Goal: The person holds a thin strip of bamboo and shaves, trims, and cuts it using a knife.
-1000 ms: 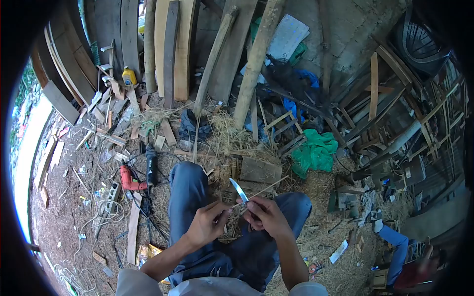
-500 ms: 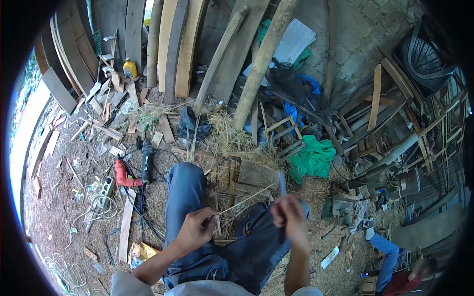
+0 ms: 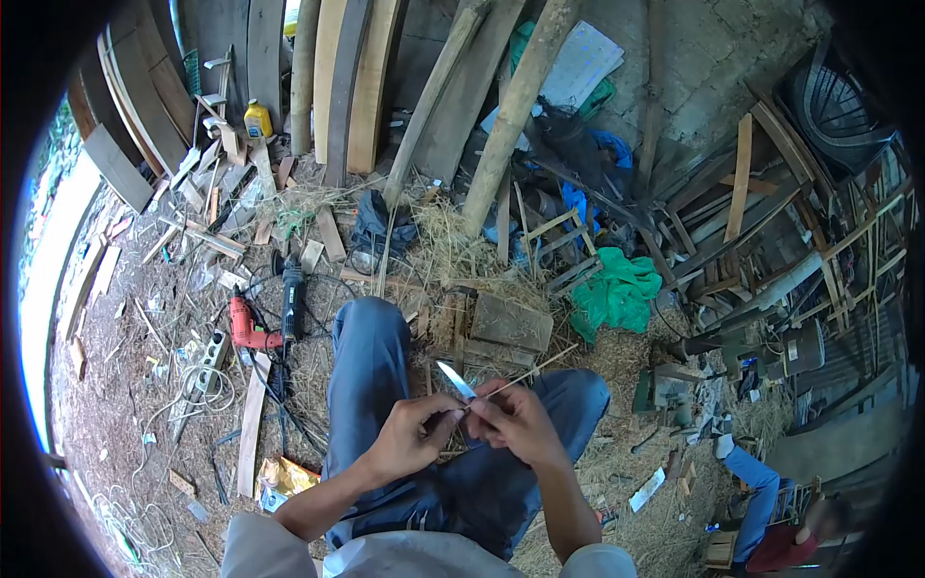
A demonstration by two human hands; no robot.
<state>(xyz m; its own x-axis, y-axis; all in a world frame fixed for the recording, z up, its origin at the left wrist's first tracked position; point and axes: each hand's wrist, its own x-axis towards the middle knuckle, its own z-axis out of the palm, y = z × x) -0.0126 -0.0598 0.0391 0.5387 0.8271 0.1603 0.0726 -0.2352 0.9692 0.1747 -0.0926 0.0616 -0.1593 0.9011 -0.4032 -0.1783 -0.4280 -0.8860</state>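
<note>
My left hand [image 3: 418,432] is closed, its thumb and fingers pinching one end of a thin stick [image 3: 554,357]. The stick slants up to the right, passing across my right hand [image 3: 515,422]. That hand is wrapped round a knife, its handle hidden by the fingers. The bright knife blade [image 3: 457,380] points up and left, and its base lies close to the stick near the left fingertips. Both hands meet above my lap, between my bent knees.
Ahead are a wooden block [image 3: 511,322] and a green plastic bag [image 3: 617,294]. To the left lie a red power drill [image 3: 247,326], an angle grinder [image 3: 291,303] and a power strip [image 3: 204,366]. Boards [image 3: 332,87] lean behind. Another person [image 3: 761,501] sits at lower right.
My right hand has moved left and down with the knife, from over my right knee to beside my left hand. The left hand has shifted slightly right with the stick.
</note>
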